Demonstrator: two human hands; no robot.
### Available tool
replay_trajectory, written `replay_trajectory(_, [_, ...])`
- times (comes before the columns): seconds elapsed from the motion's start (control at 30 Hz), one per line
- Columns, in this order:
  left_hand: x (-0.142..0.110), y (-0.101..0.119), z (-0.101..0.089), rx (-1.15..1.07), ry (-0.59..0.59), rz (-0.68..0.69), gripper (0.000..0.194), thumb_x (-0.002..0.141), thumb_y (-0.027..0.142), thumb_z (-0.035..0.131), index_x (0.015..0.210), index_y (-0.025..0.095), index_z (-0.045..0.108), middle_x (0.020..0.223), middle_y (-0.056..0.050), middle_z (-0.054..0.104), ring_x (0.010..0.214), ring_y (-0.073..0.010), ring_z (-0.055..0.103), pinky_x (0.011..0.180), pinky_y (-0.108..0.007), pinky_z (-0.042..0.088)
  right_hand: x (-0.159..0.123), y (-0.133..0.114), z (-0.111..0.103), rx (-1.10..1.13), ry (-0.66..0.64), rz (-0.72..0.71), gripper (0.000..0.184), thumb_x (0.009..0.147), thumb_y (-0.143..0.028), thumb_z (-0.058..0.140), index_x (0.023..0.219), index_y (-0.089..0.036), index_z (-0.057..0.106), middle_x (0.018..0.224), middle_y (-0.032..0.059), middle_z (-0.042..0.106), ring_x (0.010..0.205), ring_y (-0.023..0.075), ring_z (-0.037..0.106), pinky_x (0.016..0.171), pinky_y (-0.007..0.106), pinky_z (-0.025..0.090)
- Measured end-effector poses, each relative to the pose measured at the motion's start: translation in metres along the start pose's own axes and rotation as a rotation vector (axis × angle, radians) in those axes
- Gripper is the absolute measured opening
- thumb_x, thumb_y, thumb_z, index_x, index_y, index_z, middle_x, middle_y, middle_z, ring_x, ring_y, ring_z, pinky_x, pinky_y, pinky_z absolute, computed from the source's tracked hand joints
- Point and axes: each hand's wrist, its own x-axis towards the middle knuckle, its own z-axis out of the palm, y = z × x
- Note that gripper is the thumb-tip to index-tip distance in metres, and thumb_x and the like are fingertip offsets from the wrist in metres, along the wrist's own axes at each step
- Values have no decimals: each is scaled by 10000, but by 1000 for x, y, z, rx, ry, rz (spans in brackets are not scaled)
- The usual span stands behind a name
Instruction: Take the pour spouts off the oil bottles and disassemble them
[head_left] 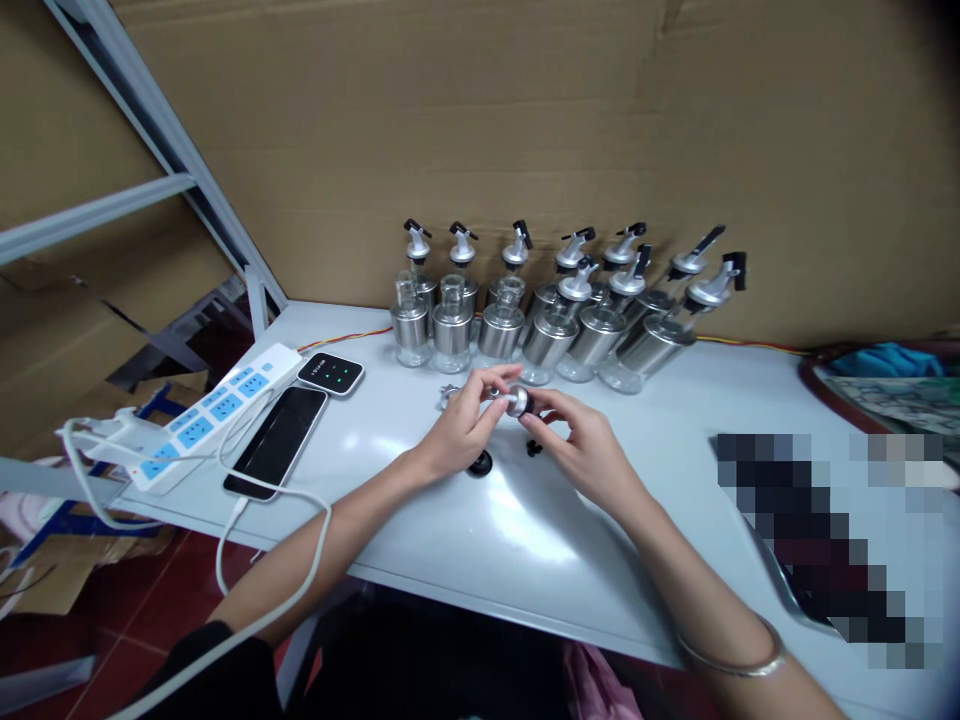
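Above the middle of the table, both hands meet around a silver pourer top (517, 401) with a black lower part. My left hand (459, 428) is closed on its spout side, fingertips pinched together. From the other side, the thumb and fingers of my right hand (589, 445) grip the black end. Beneath the hands lie a round black part (480, 464) and a small black piece (533, 448). A silver piece (448, 396) is partly hidden behind my left hand. Behind stand several glass bottles with metal sleeves (551, 342), many topped with pourers; three front-left bottles (452, 325) have bare necks.
On the left are a power strip (217, 415), a phone (277, 442), a small device with green lights (331, 373) and a white cable (328, 520) crossing my left forearm. A cardboard wall (465, 130) rises behind. A blurred-out object (817, 540) lies right.
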Motion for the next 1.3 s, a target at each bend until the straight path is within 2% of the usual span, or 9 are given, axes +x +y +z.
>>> replay_trajectory(0.1, [1,2,-5,229,18,132,180,855,127,437,1028,177,450,1248,-132,520,1191,-213,495,1000,-438,404,0,-1,-2,-18,16,-5,211,837,-326,536,939,-174,641,876,58,666,775,174,593,609,269,467])
replay_trajectory(0.2, [2,3,-10,429,-62,297,367,830,153,524,1184,177,430,1238,-126,537,1182,-229,499,988,-431,422,0,-2,-2,-19,10,-13,205,840,-327,530,923,-175,639,876,62,664,778,175,592,615,271,470])
replay_trajectory(0.37, [2,-1,-13,591,-116,428,268,887,224,524,1147,168,492,1134,-103,597,1066,-196,575,889,-365,508,-1,2,-1,62,-42,31,246,818,-304,529,1002,-171,622,978,80,657,782,174,596,571,262,475])
replay_trajectory(0.53, [2,-4,-12,583,-58,476,276,878,196,539,1147,148,505,1130,-110,602,1071,-183,582,898,-335,523,1,4,-1,181,-28,61,285,805,-350,552,1016,-170,619,895,59,647,775,164,596,685,296,494])
replay_trajectory(0.67, [2,-4,-11,591,-21,513,273,883,200,534,1150,146,520,1142,-117,609,1077,-182,589,905,-331,527,1,4,0,267,-13,79,295,796,-384,576,996,-170,614,786,27,613,741,151,579,716,295,486])
replay_trajectory(0.83, [2,-5,-11,593,-59,489,298,893,241,522,1180,162,516,1156,-113,604,1068,-181,599,890,-331,538,2,5,2,351,-38,145,310,791,-417,574,967,-165,613,880,58,643,786,168,588,733,306,471])
replay_trajectory(1.1, [1,-4,-11,600,-89,446,303,904,221,496,1203,175,490,1158,-99,597,1069,-177,594,888,-338,533,0,6,6,371,-30,147,294,776,-419,589,927,-167,567,735,-2,509,655,116,495,600,249,414])
replay_trajectory(1.3, [1,-2,-10,594,-121,432,313,879,282,542,1154,141,497,1108,-114,616,1037,-198,598,867,-350,528,-1,5,8,417,-64,146,278,799,-439,571,841,-174,496,703,-15,498,609,103,458,553,239,380])
